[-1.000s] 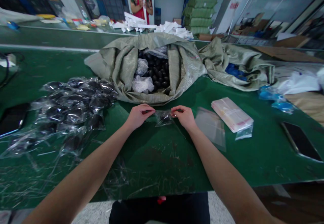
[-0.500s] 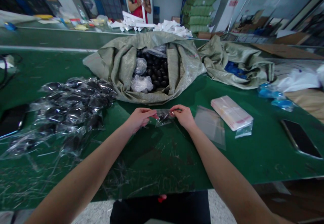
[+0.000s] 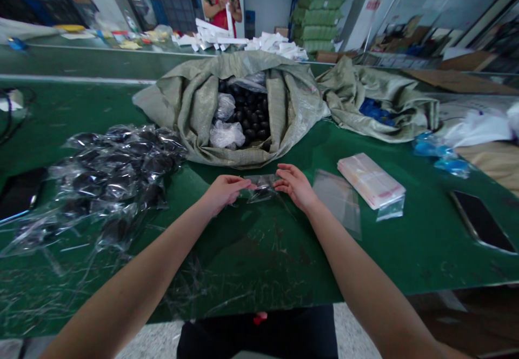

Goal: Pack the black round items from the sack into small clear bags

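- While the left hand (image 3: 224, 192) pinches the clear packet (image 3: 262, 187) between both hands, the right hand (image 3: 295, 188) has just fanned its fingers beside it; whether they grip, I cannot tell.
- Support now seems mainly the left's.
- Beyond both hands: open sack (image 3: 298, 105).

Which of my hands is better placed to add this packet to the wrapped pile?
Probably your left hand: it pinches the packet at its left end, and the wrapped pile lies on that side. Your right hand, at the other end, sits farther from it.
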`<state>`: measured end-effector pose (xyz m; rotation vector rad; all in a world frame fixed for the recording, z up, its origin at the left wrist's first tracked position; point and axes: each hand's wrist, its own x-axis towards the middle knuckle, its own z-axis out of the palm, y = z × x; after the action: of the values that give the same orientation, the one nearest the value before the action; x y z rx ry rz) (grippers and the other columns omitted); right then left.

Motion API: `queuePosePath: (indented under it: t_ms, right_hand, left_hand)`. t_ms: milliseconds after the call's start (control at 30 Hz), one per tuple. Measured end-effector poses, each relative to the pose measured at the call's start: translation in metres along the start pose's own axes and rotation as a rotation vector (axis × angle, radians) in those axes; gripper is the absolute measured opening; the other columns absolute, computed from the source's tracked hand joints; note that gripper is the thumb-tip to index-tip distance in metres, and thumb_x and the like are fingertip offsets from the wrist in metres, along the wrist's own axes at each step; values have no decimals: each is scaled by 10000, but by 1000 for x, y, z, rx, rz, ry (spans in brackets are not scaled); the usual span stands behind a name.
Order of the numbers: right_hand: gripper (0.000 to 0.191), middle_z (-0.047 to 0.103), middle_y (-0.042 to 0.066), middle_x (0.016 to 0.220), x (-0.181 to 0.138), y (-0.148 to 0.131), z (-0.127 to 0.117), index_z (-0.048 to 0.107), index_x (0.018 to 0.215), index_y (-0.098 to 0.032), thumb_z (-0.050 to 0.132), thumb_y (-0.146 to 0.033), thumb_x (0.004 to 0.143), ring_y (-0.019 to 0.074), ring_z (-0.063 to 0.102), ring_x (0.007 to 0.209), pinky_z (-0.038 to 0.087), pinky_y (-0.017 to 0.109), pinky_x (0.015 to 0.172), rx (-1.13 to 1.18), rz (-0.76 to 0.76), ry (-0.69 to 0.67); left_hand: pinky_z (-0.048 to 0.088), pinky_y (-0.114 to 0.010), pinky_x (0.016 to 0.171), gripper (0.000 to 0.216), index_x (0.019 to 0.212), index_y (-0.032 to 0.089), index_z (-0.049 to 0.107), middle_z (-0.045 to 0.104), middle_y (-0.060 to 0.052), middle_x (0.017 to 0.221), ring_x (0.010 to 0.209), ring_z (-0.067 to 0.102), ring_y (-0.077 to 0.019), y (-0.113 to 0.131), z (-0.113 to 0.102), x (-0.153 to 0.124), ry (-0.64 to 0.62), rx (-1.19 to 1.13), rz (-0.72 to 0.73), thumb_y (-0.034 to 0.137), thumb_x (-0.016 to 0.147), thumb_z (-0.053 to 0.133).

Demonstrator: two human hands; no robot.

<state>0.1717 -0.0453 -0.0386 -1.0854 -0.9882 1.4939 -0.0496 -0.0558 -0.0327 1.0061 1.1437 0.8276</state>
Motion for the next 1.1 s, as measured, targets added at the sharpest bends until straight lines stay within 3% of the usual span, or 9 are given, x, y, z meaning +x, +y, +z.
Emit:
queuePosePath:
  t_ms: [133,433,600,733,900,1100]
  right_hand:
    - [511,578,-6,985,-3,1,-2,550,1063,-234,791,-226,612,91,627,666,557,272,651,-79,-56,-8]
    - [663,550,10,1071,-9,-3,-8,491,1153,-262,785,-178,565,99,639,669,586,343,709,-141,-45,-54]
    - [702,547,21,1098,-7,3,-11,480,1195,-260,768,-161,563,99,649,690,573,313,717,-252,-86,-103]
    - [677,552,18,1078,-4,7,-11,488,1197,-248,745,-161,576,99,650,688,558,284,688,-321,-117,-110]
    - [639,551,22,1081,-4,8,-10,490,1182,-236,733,-171,595,98,637,687,552,285,672,-339,-110,-115]
    - [605,567,25,1076,-6,8,-6,511,1153,-235,753,-185,602,101,633,683,553,289,665,-335,-96,-115]
  left_hand:
    - [135,-212,368,366,852,117,736,492,48,453,360,235,-24,-3,-3,1,-13,61,11,445,693,770]
    - [134,-218,394,447,907,134,757,389,69,438,391,228,-47,-1,-4,-1,2,248,48,516,676,752]
    - [265,-219,430,387,837,164,767,577,15,543,433,378,-75,-1,-4,-1,60,465,59,515,677,739]
    - [401,-250,593,247,809,193,777,704,-31,744,624,561,-144,-7,-4,4,85,620,218,419,725,718]
    - [421,-281,727,168,785,198,738,714,-33,825,755,601,-181,-12,-2,8,140,718,333,352,718,732]
    - [426,-286,757,222,851,190,744,725,-47,881,807,618,-198,-9,1,8,69,661,315,378,738,711]
